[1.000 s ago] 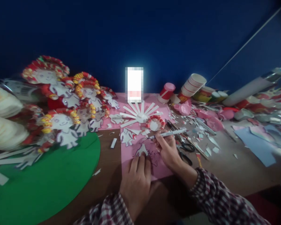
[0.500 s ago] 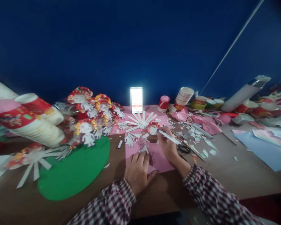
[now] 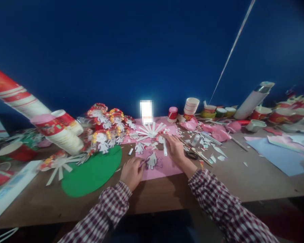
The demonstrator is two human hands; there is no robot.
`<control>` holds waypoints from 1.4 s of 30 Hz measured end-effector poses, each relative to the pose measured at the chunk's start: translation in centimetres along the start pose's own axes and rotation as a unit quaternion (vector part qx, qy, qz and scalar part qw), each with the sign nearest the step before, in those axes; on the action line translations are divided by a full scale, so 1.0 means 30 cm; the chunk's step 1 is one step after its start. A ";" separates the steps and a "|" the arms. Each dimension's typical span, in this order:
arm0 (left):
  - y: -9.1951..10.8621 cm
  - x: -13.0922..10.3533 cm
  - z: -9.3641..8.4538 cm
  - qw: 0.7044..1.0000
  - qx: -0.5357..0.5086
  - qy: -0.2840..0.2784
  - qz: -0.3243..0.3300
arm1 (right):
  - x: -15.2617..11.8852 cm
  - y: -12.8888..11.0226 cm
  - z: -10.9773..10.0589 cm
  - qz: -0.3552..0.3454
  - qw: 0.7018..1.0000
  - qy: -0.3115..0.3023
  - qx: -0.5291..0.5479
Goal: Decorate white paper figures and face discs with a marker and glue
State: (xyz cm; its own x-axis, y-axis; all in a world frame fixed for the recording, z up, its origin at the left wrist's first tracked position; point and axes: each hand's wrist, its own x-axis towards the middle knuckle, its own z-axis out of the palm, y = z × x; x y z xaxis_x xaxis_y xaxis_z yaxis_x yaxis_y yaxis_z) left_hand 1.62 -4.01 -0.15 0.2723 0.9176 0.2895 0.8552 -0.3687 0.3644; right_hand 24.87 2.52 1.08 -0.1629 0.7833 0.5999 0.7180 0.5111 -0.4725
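Note:
My left hand (image 3: 131,171) rests at the left edge of a pink paper sheet (image 3: 164,172), fingers curled in. A thin, dark purple thing (image 3: 143,163) sticks out from its fingertips; its kind is unclear. Beside it a white paper cut-out figure (image 3: 151,161) lies on the sheet, among dark drawn lines. My right hand (image 3: 175,148) is closed on a slim white thing (image 3: 165,147), which points down over the sheet; blur hides its kind. Just beyond are a fan of white paper strips (image 3: 152,131) and another cut-out figure (image 3: 140,147).
A green oval sheet (image 3: 92,172) and decorated paper figures (image 3: 101,140) are on the left, near stacked paper cups (image 3: 58,130). Scissors (image 3: 192,155) and paper scraps (image 3: 212,148) lie to the right, with blue paper (image 3: 281,155) farther out. A blue wall (image 3: 142,50) rises behind.
My left hand has drawn back left off the cut-out figure, uncovering it, and its fingers have curled. The white thing in my right hand has swung to point downward. The camera view has shifted.

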 end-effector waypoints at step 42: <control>0.052 0.156 -0.039 0.967 -0.116 -0.101 -0.203 | -0.041 -0.007 0.072 -0.017 0.986 -0.165 -0.013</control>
State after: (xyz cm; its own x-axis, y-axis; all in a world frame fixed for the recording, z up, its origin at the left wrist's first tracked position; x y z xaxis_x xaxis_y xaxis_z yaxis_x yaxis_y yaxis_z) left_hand 3.71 -0.47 2.81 0.0357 0.9954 -0.0889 0.7939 0.0258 0.6074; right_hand 23.46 2.21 -0.95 -0.3964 0.8403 0.3699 0.7248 0.5337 -0.4356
